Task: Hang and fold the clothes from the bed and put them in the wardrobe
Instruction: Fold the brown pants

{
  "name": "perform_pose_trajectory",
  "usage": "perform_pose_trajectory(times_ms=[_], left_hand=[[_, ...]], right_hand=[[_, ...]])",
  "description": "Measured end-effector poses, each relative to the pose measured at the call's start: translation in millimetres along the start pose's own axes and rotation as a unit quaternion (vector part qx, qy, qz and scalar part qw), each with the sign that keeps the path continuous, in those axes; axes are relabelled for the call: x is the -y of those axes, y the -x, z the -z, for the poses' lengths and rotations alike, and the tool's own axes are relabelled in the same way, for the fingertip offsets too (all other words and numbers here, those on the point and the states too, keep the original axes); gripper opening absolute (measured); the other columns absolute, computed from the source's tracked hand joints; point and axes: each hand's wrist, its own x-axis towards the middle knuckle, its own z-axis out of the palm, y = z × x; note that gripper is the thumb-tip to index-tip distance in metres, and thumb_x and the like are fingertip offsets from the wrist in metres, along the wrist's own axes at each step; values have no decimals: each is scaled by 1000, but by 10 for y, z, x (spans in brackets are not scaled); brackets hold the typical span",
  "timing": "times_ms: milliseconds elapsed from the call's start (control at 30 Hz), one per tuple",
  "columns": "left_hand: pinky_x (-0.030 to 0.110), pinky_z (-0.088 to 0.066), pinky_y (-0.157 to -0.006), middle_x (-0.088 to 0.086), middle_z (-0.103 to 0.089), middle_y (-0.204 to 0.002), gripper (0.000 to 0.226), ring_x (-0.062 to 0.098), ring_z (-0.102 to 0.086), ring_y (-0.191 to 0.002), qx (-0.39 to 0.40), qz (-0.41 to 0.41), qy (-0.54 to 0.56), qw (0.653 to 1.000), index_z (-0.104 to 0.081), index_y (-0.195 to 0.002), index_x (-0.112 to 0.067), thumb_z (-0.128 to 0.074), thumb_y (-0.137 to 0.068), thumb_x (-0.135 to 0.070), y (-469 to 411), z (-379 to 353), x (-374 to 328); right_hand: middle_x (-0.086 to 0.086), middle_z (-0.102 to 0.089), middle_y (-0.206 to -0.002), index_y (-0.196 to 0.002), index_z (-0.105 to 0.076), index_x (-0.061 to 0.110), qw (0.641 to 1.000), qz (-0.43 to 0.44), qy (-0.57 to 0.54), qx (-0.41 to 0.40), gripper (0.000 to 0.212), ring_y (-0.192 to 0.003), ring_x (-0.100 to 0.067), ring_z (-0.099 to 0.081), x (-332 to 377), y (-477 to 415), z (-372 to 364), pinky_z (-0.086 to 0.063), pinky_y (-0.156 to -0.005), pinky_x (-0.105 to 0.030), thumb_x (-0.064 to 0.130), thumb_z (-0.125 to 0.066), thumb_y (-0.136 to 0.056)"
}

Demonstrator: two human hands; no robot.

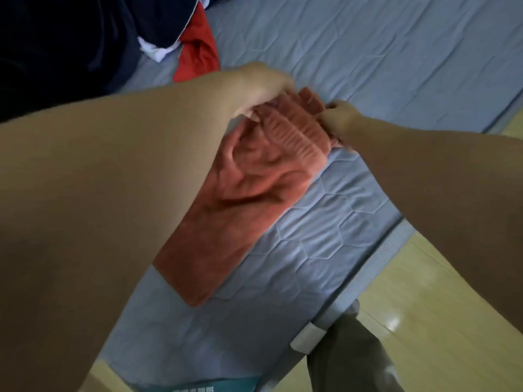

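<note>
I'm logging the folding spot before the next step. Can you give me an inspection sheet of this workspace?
Surface: blue-grey quilted mattress cover, creased, with a white tag at its near edge.
Job's things: rust-orange plush trousers with a ribbed elastic waistband, laid out along the cover, waistband bunched between the hands.
Clutter: dark navy garment, white cloth and red garment, heaped at the far left.
Grippers: left hand grips the waistband; right hand pinches its other end.
Cables: nothing seen.
Surroundings: light wooden floor beside the bed; the person's olive trouser leg at the bed's edge.
</note>
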Motion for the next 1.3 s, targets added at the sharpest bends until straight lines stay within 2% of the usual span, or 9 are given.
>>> perform_pose_trajectory(times_ms=[167,300,400,533,700,867,1100,1200,1300], left_hand=[[36,-58,-79,4,-65,-104,62,27,-65,-94,-34,5,-257,966,-64,-115,-18,-74,-54,-13,-248,-141,80],[23,-43,-65,2,-66,-90,39,23,-64,-86,-63,-56,-228,970,-69,-104,-18,-63,-70,2,-365,-224,-17],[21,-40,-65,-1,-62,-90,31,18,-58,-88,-93,-101,-216,967,-64,-100,-19,-57,-78,1,-454,-307,-158],[37,-44,-95,12,-61,-125,37,33,-57,-118,-203,-106,-254,940,-53,-123,-14,-62,-89,-27,-585,-325,149],[45,-39,-93,10,-59,-114,27,33,-56,-109,-440,-167,-231,852,-59,-108,-17,-60,-85,-31,119,-629,853],[54,-30,-106,6,-46,-146,54,29,-44,-133,-332,-112,-339,873,-55,-131,-21,-63,-80,-37,777,-1058,1804],[75,2,-112,-5,19,-166,94,24,17,-153,-149,-14,-361,920,6,-159,-28,-36,-89,-75,586,-1334,2041],[73,0,-112,-1,-1,-167,92,26,2,-154,-177,-20,-304,936,-14,-158,-27,-52,-86,-68,546,-1292,1924],[57,-37,-110,6,-58,-133,56,30,-53,-126,-346,-104,-120,925,-62,-125,-20,-65,-75,-43,700,-1087,1862]], right_hand=[[-12,-70,-95,-115,-64,13,999,-30,-16,33,38,-66,-28,-69,-50,-112,37,-54,-45,-32,23,-69,-78],[-10,-73,-98,-110,-68,14,997,-40,-4,59,30,-79,-27,-73,-23,-175,64,-63,-64,-42,29,-65,-84],[-4,-73,-92,-98,-69,17,996,-38,-15,76,29,-77,-21,-69,7,-142,121,-57,-60,-32,43,-60,-92],[3,-78,-83,-95,-72,21,963,-49,-163,207,53,-81,-15,-76,19,48,339,-61,-68,-29,68,-48,-93],[0,-74,-115,-129,-61,18,967,-27,-26,253,102,-103,-19,-72,88,130,271,-58,-91,-39,60,-94,-43],[-3,-64,-115,-127,-60,10,990,57,124,45,75,-102,-20,-65,252,172,109,-56,-77,-29,47,-84,-66],[-6,-62,-116,-124,-58,11,968,136,209,-11,68,-106,-26,-61,168,378,180,-40,-72,-28,51,-78,-72],[-6,-61,-120,-129,-53,12,970,149,192,-29,72,-111,-26,-59,218,603,147,-41,-77,-28,48,-80,-72],[-8,-61,-126,-129,-48,12,964,179,181,-73,73,-117,-29,-58,349,1021,6,-44,-84,-30,47,-78,-73]])
